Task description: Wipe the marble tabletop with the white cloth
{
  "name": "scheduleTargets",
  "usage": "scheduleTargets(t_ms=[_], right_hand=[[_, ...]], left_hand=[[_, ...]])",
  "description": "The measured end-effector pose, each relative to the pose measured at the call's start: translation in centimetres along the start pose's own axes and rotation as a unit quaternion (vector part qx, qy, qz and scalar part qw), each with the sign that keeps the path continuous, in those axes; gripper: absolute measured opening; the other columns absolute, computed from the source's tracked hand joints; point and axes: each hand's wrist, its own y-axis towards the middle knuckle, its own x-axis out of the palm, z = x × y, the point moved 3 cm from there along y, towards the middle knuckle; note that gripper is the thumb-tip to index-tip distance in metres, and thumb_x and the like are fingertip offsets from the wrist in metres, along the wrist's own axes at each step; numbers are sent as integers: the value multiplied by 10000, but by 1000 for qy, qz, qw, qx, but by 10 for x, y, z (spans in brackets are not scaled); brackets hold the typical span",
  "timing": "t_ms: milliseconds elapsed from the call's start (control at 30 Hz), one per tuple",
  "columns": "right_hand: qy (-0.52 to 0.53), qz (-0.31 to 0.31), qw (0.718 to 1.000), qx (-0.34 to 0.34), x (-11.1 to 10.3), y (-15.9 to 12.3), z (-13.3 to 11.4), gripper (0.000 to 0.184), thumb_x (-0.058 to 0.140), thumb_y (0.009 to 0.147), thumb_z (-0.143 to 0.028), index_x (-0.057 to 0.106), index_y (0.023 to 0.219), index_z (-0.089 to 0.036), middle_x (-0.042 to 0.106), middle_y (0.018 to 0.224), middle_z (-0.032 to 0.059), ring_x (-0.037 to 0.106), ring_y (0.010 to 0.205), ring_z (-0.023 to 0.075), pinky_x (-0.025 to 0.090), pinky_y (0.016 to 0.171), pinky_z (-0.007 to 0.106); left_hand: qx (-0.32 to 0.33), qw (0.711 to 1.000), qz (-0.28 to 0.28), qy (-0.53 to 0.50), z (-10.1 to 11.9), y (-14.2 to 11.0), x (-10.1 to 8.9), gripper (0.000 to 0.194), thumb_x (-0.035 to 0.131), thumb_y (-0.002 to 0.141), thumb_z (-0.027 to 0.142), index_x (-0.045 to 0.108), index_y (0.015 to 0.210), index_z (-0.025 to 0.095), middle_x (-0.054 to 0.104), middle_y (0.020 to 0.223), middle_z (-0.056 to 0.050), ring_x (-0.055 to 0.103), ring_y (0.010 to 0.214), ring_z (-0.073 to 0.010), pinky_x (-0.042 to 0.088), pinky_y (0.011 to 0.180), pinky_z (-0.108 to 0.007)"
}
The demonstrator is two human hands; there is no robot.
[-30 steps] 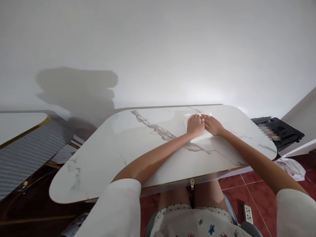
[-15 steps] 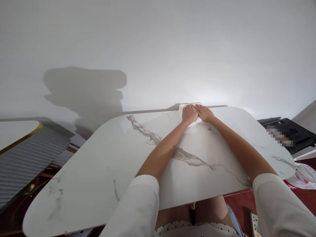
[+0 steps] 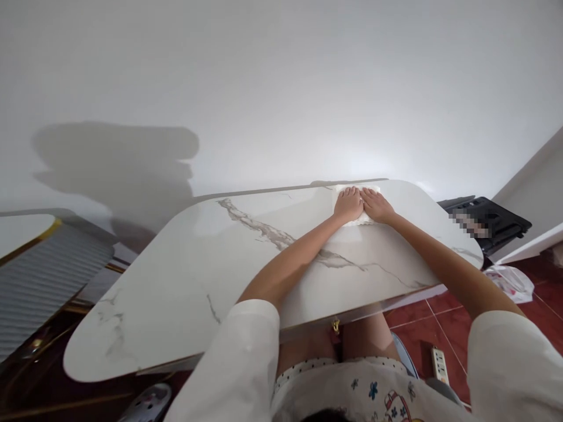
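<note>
A thin white sheet (image 3: 369, 218), cloth or paper, lies on the marble-patterned white tabletop (image 3: 176, 281) near its back edge. On the sheet's left part rests my left hand (image 3: 350, 203), palm down with the fingers laid forward. My right hand (image 3: 376, 205) lies flat beside it, fingers pointing forward and left, its fingertips touching or nearly touching the left hand. Both hands press the sheet against the top, so most of it is hidden. Its edges show in front of and behind the hands.
A pale wall (image 3: 272, 105) rises behind the tabletop. To the left stands a ribbed grey cabinet (image 3: 53, 281) with gold trim. At right are a black case-like object (image 3: 501, 225), a plastic bag (image 3: 512, 283) and a power strip (image 3: 438, 364) on the red tiled floor (image 3: 440, 322).
Both hands and the white sheet have slid a little right along the tabletop's back edge and slightly toward me. The head view has also shifted, showing more floor at right.
</note>
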Motion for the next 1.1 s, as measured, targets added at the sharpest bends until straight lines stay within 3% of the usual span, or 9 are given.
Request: scheduleTargets(t_ms=[233,367,467,567,700,833,967,1100], right_hand=[[-11,-2,1000,3,-20,-84,-54,556,221,940,-266,325,1451,-72,317,1506,129,284,1384,268,262,1112,444],[10,7,999,-41,-33,-135,-78,546,225,954,-303,314,1464,-131,308,1511,94,259,1397,239,250,1124,436],[33,1,996,-85,-42,-170,-80,553,207,969,-351,284,1477,-147,274,1520,83,214,1410,218,238,1137,436],[50,-13,993,-106,-50,-193,-63,545,207,973,-376,256,1488,-203,260,1524,51,203,1410,202,250,1135,447],[47,-23,993,-105,-52,-199,-22,530,232,974,-375,273,1482,-231,292,1511,50,233,1402,208,263,1128,464],[36,-15,995,-96,-45,-175,24,524,240,974,-369,281,1479,-237,327,1499,61,284,1383,243,304,1097,501],[40,-11,995,-87,-34,-134,57,520,227,978,-382,274,1481,-255,326,1504,55,290,1381,253,300,1091,512],[38,-22,996,-81,-23,-89,68,528,212,973,-360,286,1479,-226,305,1515,52,261,1394,245,270,1115,484]], left_hand=[[14,999,-21,-20,28,-88,-24,497,290,920,223,366,1388,74,365,1476,-145,285,1383,-264,213,1132,-401],[-42,995,-50,-70,46,-142,-39,549,331,874,214,350,1405,75,327,1502,-128,248,1407,-244,195,1153,-388],[-92,985,-64,-131,66,-172,-46,584,341,854,244,333,1429,139,303,1519,-63,217,1420,-211,203,1162,-362],[-131,970,-76,-188,91,-183,-48,601,326,852,282,309,1447,190,303,1519,-8,211,1421,-180,218,1161,-313],[-143,955,-112,-235,122,-165,-44,639,328,846,287,263,1462,132,245,1537,-40,160,1433,-181,182,1175,-313],[-116,954,-117,-249,135,-122,-34,635,297,859,243,226,1461,55,202,1550,-96,124,1440,-177,106,1183,-317],[-107,964,-91,-228,127,-77,-18,607,278,872,186,228,1447,-1,203,1548,-133,131,1439,-193,83,1177,-317],[-116,970,-61,-204,103,-40,-5,595,321,867,178,265,1433,3,241,1534,-146,170,1429,-202,102,1168,-315]])
